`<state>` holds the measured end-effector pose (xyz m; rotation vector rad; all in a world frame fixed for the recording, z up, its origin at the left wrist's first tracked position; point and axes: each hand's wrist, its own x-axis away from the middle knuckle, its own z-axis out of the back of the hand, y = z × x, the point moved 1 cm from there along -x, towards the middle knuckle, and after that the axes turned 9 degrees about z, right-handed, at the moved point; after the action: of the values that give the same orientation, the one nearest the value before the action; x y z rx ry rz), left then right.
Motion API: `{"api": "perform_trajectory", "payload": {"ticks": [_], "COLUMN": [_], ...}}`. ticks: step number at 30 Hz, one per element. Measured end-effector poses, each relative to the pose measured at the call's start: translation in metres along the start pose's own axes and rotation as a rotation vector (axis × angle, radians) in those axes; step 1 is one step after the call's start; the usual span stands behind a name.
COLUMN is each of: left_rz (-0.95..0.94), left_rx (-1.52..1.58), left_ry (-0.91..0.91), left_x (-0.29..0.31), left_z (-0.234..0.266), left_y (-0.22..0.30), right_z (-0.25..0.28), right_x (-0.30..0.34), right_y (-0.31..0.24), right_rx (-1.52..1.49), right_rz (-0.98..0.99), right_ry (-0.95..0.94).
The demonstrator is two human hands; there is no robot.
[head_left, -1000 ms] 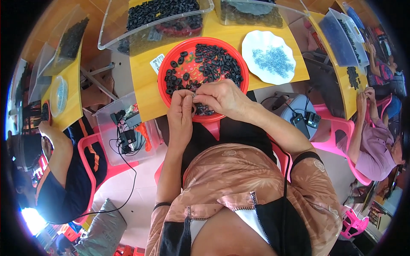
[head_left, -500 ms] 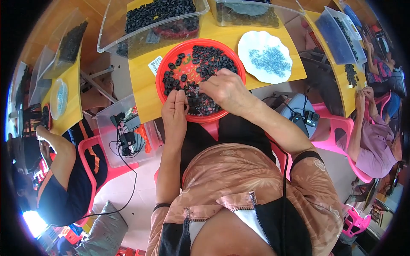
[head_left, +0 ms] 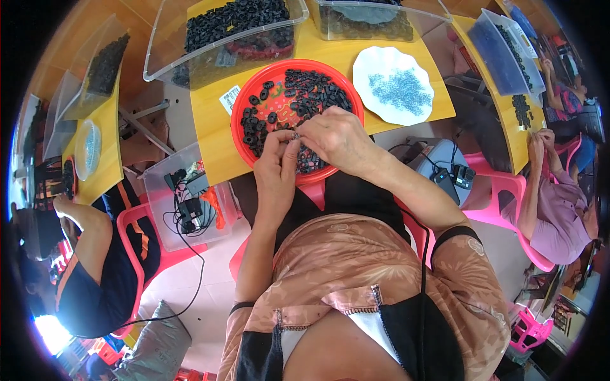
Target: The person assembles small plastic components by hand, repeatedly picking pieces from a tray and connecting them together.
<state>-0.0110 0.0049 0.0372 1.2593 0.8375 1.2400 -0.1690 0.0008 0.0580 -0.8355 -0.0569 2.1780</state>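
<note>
Both my hands meet over the near part of a red round tray (head_left: 239, 95) that holds many small black plastic parts (head_left: 318, 89). My left hand (head_left: 277, 166) is closed in a pinch, with a tiny dark piece at its fingertips, too small to name. Touching those fingertips, my right hand (head_left: 338, 141) is also pinched, and what it grips is hidden by its own fingers. To the right of the tray lies a white scalloped plate (head_left: 372, 58) with a heap of tiny bluish pieces (head_left: 401, 90).
Clear plastic bins (head_left: 254, 54) of black parts stand at the table's back. A grey-blue box (head_left: 438, 166) with black devices is right of my knees; a clear bin (head_left: 159, 184) with cables is at left. Other people sit at yellow tables on both sides.
My left hand has moved right and slightly inward, its fingertips now meeting the right hand's. My right hand has shifted only slightly.
</note>
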Motion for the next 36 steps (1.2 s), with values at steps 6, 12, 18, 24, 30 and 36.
{"api": "perform_trajectory", "payload": {"ticks": [6, 12, 18, 24, 30, 36], "left_rz": [-0.008, -0.013, -0.059, -0.179, -0.204, -0.141], "left_rx": [-0.038, 0.072, -0.007, -0.272, -0.316, -0.192], "left_ry": [-0.012, 0.002, 0.055, 0.141, 0.165, 0.182], "left_x": [0.002, 0.005, 0.006, 0.008, 0.009, 0.006], "left_z": [0.000, 0.005, 0.008, 0.012, 0.012, 0.011], "left_y": [-0.004, -0.002, -0.012, -0.009, -0.011, -0.013], "right_z": [0.000, 0.009, 0.000, 0.001, -0.002, -0.001], "right_x": [0.004, -0.006, -0.007, -0.008, -0.003, -0.003], "right_y": [-0.002, -0.009, -0.012, -0.014, -0.011, -0.008], "right_rx": [-0.066, -0.505, -0.524, -0.591, -0.813, -0.549], "right_rz": [-0.005, -0.326, -0.373, -0.427, -0.567, -0.477], "right_ry": [-0.014, -0.091, -0.138, -0.187, -0.169, -0.195]}}
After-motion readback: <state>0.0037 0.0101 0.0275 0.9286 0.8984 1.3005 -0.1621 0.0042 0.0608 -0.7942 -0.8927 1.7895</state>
